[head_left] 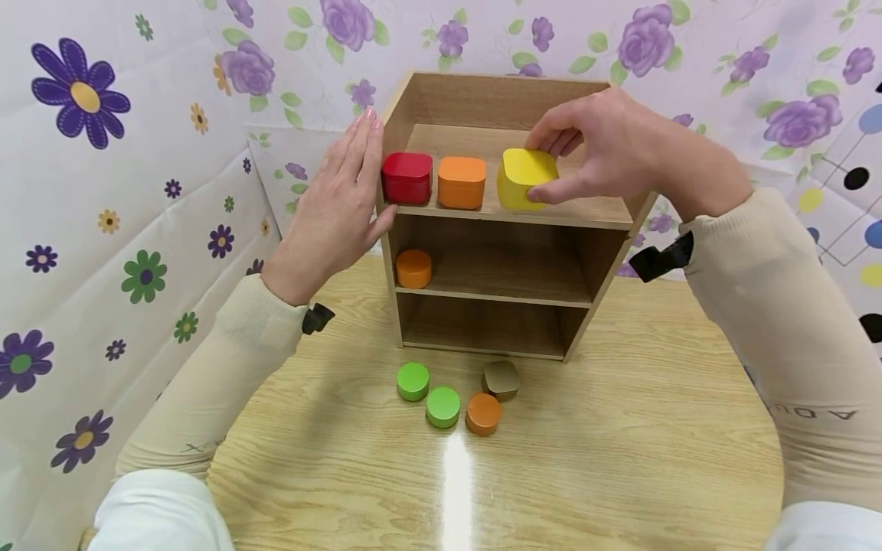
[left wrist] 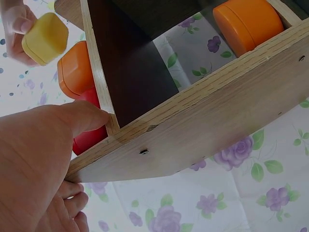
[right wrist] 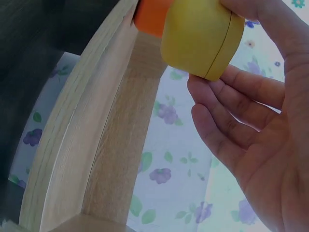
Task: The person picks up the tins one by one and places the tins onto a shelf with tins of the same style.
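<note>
My right hand (head_left: 606, 149) pinches a yellow rounded-square box (head_left: 521, 180) between thumb and fingers, over the right part of the top shelf (head_left: 572, 213). To its left stand an orange rounded-square box (head_left: 462, 184) and a red one (head_left: 408, 180), side by side at the shelf's front edge. My left hand (head_left: 338, 199) rests with straight fingers against the outer left side of the wooden shelf unit (head_left: 391, 260). Its thumb touches the front edge near the red box, as the left wrist view shows. In the right wrist view, the yellow box (right wrist: 198, 38) has a visible lid seam.
A round orange box (head_left: 413, 269) sits at the left end of the middle shelf. On the table (head_left: 331, 451) before the unit are two round green boxes (head_left: 413, 381), a round orange-brown box (head_left: 484, 414) and a gold-brown squarish box (head_left: 501, 379). Flowered sheets (head_left: 165, 153) hang behind and left.
</note>
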Available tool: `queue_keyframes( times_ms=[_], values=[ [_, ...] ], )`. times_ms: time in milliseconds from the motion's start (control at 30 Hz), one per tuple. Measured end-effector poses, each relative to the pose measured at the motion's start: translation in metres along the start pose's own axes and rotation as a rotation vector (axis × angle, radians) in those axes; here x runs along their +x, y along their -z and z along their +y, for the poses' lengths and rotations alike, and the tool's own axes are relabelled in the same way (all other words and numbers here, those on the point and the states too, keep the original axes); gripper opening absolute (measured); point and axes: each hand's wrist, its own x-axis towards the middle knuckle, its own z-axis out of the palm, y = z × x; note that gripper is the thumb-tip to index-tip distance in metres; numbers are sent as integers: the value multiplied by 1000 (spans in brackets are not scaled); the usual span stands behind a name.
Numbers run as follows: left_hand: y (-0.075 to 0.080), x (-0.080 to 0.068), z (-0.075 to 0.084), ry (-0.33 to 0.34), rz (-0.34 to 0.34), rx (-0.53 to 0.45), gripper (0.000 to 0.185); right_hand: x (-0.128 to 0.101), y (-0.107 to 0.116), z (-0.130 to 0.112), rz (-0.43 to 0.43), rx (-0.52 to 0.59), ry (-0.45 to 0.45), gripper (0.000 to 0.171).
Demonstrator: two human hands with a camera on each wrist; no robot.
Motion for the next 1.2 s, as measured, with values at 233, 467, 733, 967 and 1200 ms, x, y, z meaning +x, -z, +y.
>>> queue_keyframes(
  times_ms=[233,467,733,967,1200],
  values=[
    [-1,0,0,3,-6,1,95,6,-4,7,-15,21,-83,52],
    [0,0,0,10,-10,-4,95,9,-16,15,-46,50,-134,51],
    [-1,0,0,9,-3,-7,95,10,-25,20,-77,58,-161,51],
    [-1,0,-1,0,-7,-22,96,11,-29,23,-83,81,-164,50],
    [-1,1,-2,1,-5,-25,95,12,-27,22,-98,77,-165,54]
  ],
)
